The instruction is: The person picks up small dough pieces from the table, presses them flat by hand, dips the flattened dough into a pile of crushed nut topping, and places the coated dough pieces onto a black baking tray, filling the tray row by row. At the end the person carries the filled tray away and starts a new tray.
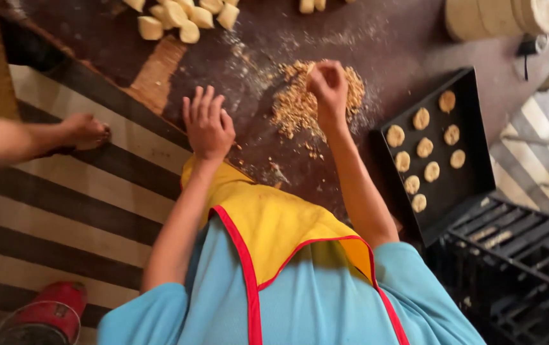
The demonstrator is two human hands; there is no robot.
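My left hand point(207, 124) lies flat on the dark floured worktop point(389, 48), fingers spread, holding nothing. My right hand point(327, 88) is bunched over a pile of brown crumbs point(293, 105), its fingertips closed on what looks like a small pale dough piece pressed into the pile. Cut pale dough pieces point(182, 16) lie in a heap at the far left of the worktop. To the right of the crumbs a black baking tray point(463, 188) holds several round crumb-coated biscuits point(424, 147).
A black plastic crate point(517, 255) stands near the tray. Round pale stacked items point(504, 16) sit at the far right. Another person's limb point(44, 137) rests on the striped surface point(63, 204) at left. A red container point(47, 313) is at lower left.
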